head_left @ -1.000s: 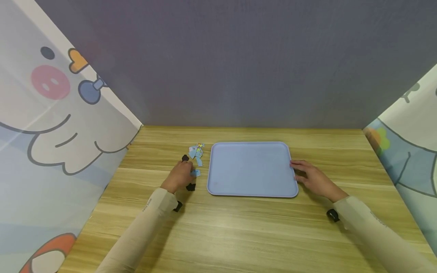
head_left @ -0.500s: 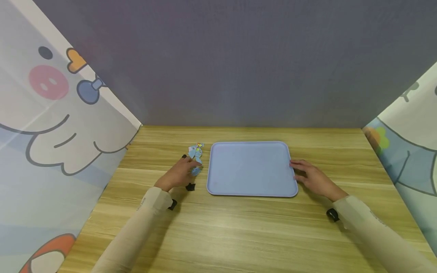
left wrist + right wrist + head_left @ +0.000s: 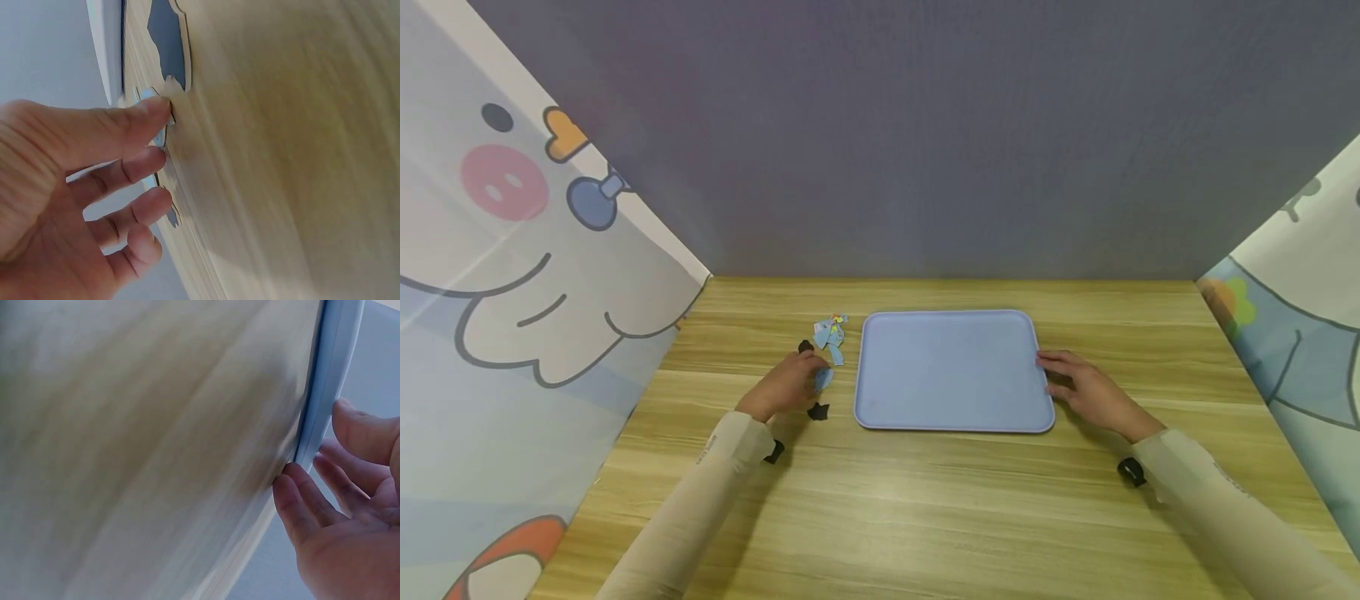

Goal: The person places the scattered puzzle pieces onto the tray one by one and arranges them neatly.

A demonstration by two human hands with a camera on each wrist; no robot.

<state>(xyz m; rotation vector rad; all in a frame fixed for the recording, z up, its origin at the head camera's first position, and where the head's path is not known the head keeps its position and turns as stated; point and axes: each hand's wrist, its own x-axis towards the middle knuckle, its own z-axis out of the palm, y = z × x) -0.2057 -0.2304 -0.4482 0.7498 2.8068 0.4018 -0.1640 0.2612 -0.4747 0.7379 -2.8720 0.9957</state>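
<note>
In the head view, my left hand (image 3: 784,386) is low over the wooden table, left of the tray. Its thumb and fingertips pinch a light-blue puzzle piece (image 3: 824,379), which the fingers partly cover in the left wrist view. Dark puzzle pieces lie on either side of this hand, one beyond the fingers (image 3: 806,346) and another nearer me (image 3: 818,412). My right hand (image 3: 1093,395) touches the right rim of a pale-blue tray (image 3: 951,371). Its fingers reach to the rim and the thumb stands apart from them in the right wrist view.
Several printed blue puzzle pieces (image 3: 830,332) lie in a loose cluster between the left hand and the tray's far left corner. A grey partition (image 3: 955,142) rises behind the wooden table (image 3: 925,508). Cartoon-print cloths (image 3: 512,275) hang at both sides.
The left hand lifted its fingers toward the tray, then drew back slightly left; the light-blue piece has shifted a little left with it. The right hand and tray stay in place.
</note>
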